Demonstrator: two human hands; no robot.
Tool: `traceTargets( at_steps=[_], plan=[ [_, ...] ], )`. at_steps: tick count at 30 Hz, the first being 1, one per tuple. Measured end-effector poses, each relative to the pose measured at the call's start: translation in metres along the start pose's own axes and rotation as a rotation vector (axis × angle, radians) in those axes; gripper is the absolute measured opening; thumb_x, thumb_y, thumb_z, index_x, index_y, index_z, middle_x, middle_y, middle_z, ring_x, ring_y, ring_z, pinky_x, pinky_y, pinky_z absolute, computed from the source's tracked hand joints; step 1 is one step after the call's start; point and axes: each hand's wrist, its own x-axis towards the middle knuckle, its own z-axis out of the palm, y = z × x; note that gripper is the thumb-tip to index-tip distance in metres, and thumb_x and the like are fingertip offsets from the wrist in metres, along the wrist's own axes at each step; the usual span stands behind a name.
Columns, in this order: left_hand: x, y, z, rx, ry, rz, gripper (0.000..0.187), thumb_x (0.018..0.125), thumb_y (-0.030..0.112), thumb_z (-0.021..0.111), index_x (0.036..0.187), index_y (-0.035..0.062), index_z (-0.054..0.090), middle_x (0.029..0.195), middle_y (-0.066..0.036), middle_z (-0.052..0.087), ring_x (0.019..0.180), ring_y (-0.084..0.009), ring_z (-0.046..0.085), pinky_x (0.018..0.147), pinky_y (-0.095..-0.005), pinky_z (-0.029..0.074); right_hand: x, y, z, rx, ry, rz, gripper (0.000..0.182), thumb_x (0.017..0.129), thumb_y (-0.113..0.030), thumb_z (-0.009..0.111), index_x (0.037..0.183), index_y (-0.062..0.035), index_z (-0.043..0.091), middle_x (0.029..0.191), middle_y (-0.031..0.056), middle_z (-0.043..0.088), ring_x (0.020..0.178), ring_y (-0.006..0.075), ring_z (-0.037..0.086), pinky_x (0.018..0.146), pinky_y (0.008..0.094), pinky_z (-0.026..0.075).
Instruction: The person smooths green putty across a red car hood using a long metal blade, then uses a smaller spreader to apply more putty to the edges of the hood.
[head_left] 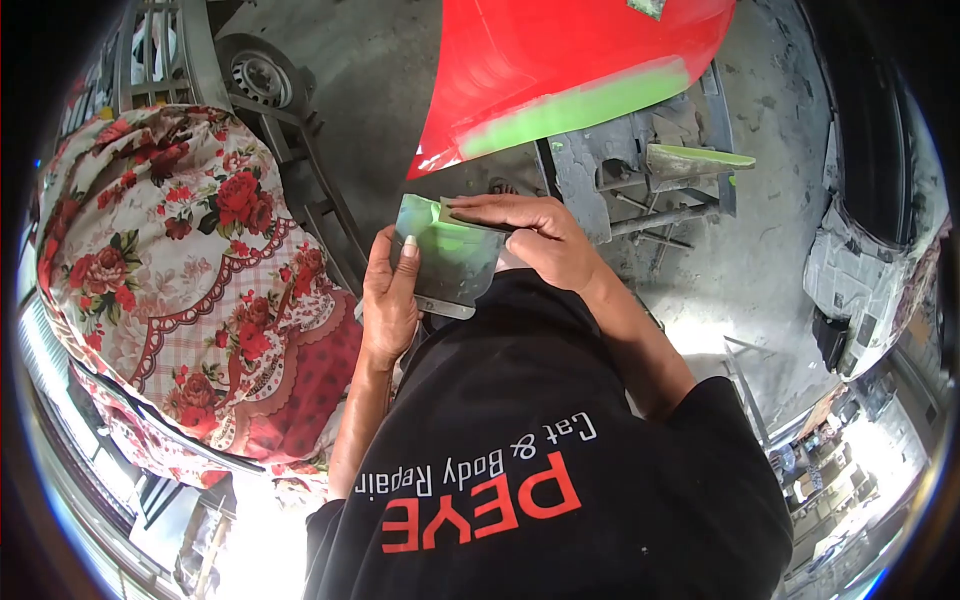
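Observation:
In front of my black shirt, my left hand (392,290) grips the left edge of a thin grey plate (450,270), thumb on top. Bright green paste is smeared near the plate's upper edge. My right hand (535,232) is at the plate's upper right, fingers closed on a flat spreader (447,212) whose tip rests near the green paste; its far part lies under my fingers. Beyond my hands is a red car panel (560,70) with a light green band (590,105) along its lower edge.
A floral cloth (190,290) covers a large object on the left. A wheel (262,80) and metal frames stand behind it. Right of the red panel is a work stand (600,170) holding a green-edged piece (700,160). A partly covered car (860,250) is at far right.

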Motion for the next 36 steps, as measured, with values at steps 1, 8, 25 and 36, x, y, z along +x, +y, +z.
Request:
traceTargets(
  at_steps=[1,8,25,36],
  plan=[
    [0.001,0.001,-0.001,0.004,-0.011,0.003,0.033,0.113,0.025,0.05,0.137,0.0038,0.05,0.114,-0.006,0.066,0.103,-0.0079,0.061,0.089,-0.0246,0.051,0.0,0.004,-0.001,-0.15,0.021,-0.04,0.053,0.081,0.002,0.049,0.129,-0.0006,0.071,0.135,0.022,0.067,0.127,0.0331,0.064,0.108,0.037,0.048],
    [0.021,0.01,-0.025,-0.034,0.109,0.16,0.027,0.112,0.023,0.05,0.132,0.0062,0.055,0.108,-0.001,0.065,0.09,-0.0054,0.06,0.076,-0.022,0.051,0.01,0.029,-0.027,-0.743,0.04,0.213,0.045,0.083,-0.009,0.055,0.124,-0.0002,0.072,0.127,0.0209,0.07,0.122,0.0358,0.065,0.104,0.0401,0.05],
    [0.044,0.03,-0.124,0.295,0.106,0.166,0.039,0.112,0.027,0.051,0.135,-0.0036,0.053,0.115,-0.008,0.066,0.101,-0.0118,0.059,0.089,-0.0259,0.047,0.098,0.168,-0.099,-1.24,1.016,0.619,0.054,0.09,-0.027,0.064,0.142,-0.016,0.058,0.146,0.0098,0.052,0.139,0.0356,0.042,0.099,0.0668,0.036],
    [0.046,0.042,-0.079,0.353,0.063,0.163,0.033,0.111,0.03,0.053,0.126,0.0007,0.058,0.098,-0.002,0.065,0.085,-0.0056,0.056,0.073,-0.0229,0.048,0.043,0.151,-0.063,-1.362,0.452,0.645,0.054,0.081,-0.025,0.071,0.132,-0.0142,0.063,0.138,0.0079,0.055,0.137,0.0335,0.045,0.094,0.0614,0.04]
  ],
)
